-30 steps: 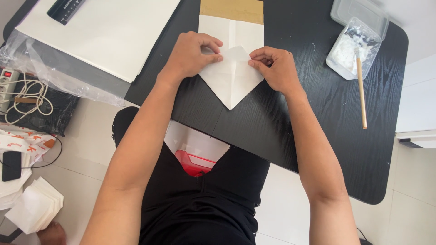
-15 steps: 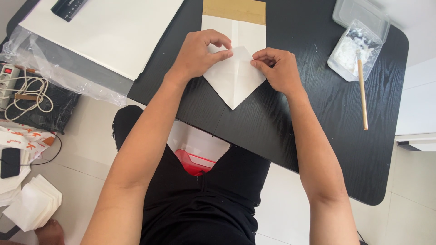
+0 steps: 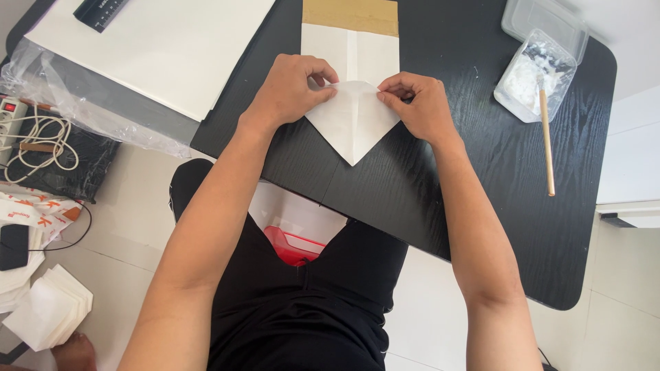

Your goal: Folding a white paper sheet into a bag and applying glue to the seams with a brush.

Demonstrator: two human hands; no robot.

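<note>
A white paper piece point(image 3: 352, 120) lies on the black table point(image 3: 440, 199), its near end folded into a downward point, with a brown strip point(image 3: 349, 15) at its far end. My left hand point(image 3: 292, 89) presses the left folded flap with fingertips pinching the fold near the centre. On the other flap rests my right hand point(image 3: 416, 106), its fingers curled onto the paper's top edge. Both hands meet near the centre crease.
A clear plastic tub point(image 3: 533, 75) of white paste with a wooden stick point(image 3: 545, 141) sits at the right. Large white sheets point(image 3: 158, 48) and a black ruler point(image 3: 103, 10) lie at the left. A white paper stack point(image 3: 48, 316) and cables point(image 3: 34, 141) are on the floor.
Both hands have shifted slightly along the folded flaps toward the top centre of the fold. The paper stays in place on the table.
</note>
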